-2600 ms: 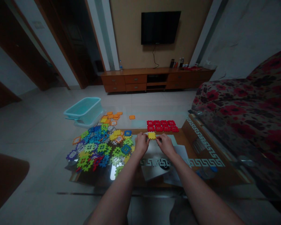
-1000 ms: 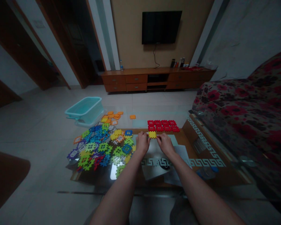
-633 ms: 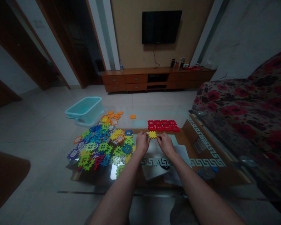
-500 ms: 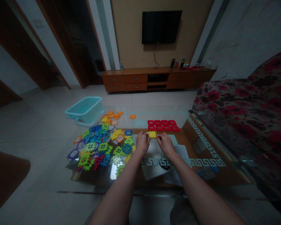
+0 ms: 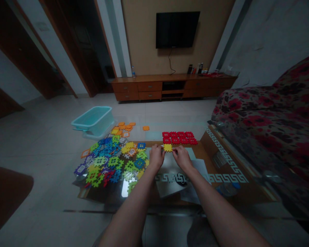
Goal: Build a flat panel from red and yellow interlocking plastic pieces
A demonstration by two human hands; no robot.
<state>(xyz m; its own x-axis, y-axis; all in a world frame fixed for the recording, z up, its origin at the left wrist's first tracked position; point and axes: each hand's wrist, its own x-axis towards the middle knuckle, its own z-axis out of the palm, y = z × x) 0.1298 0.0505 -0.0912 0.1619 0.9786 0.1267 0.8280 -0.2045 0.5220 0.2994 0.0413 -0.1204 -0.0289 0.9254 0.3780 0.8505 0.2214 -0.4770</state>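
Observation:
A small yellow notched plastic tile (image 5: pixel 168 148) lies between my two hands, just below a joined block of red tiles (image 5: pixel 175 140) set in two rows. My left hand (image 5: pixel 156 155) pinches the yellow tile at its left edge. On the opposite edge, the fingertips of my right hand (image 5: pixel 181 156) are closed on the same tile. Whether the yellow tile touches the red ones is too fine to make out. To the left of my left hand spreads a heap of mixed tiles (image 5: pixel 113 161) in blue, green, yellow, purple and orange.
The glass-topped coffee table (image 5: pixel 237 202) has papers and a bottle (image 5: pixel 229 189) beneath the glass. A turquoise plastic basket (image 5: pixel 94 120) stands at the far left. One orange tile (image 5: pixel 146 128) lies apart from the heap. A flowered sofa (image 5: pixel 267 106) borders the right side.

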